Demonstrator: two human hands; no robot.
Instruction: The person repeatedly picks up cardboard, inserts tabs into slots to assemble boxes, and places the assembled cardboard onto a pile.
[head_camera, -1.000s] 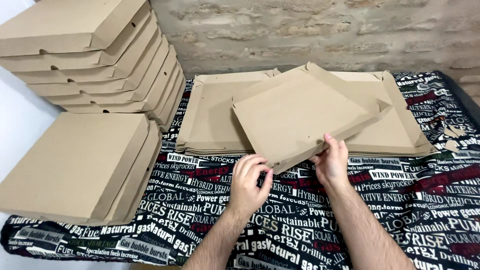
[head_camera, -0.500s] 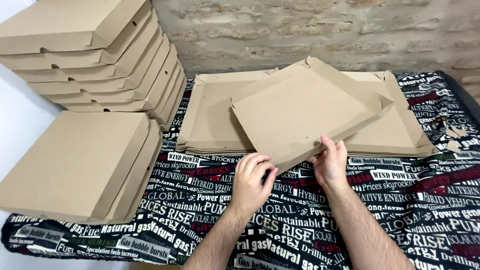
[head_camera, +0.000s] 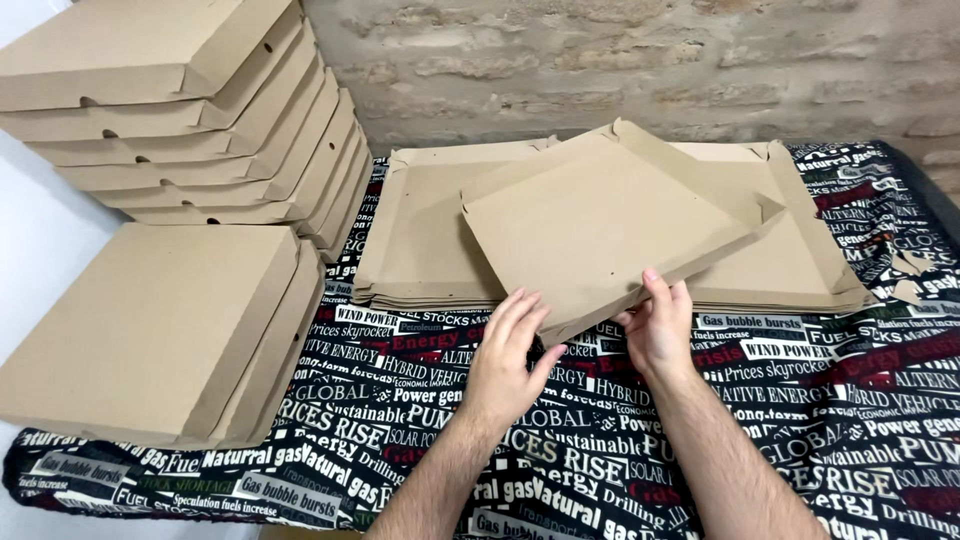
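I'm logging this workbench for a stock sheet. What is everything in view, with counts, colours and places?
Folded box: one, brown, tilted, held over the flat stack.
Flat blanks: one stack, brown, centre of table; count unclear.
Closed boxes, rear: leaning stack of about seven, brown, upper left.
Closed boxes, front: about two, brown, left.
Tablecloth: one, black with printed words, covering the table.
Wall: stone, behind.
Left hand: at the box's near edge.
Right hand: gripping the same edge.

Matt brown cardboard box blank (head_camera: 600, 225), printed cloth table cover (head_camera: 800, 400), rough brick wall (head_camera: 600, 60)
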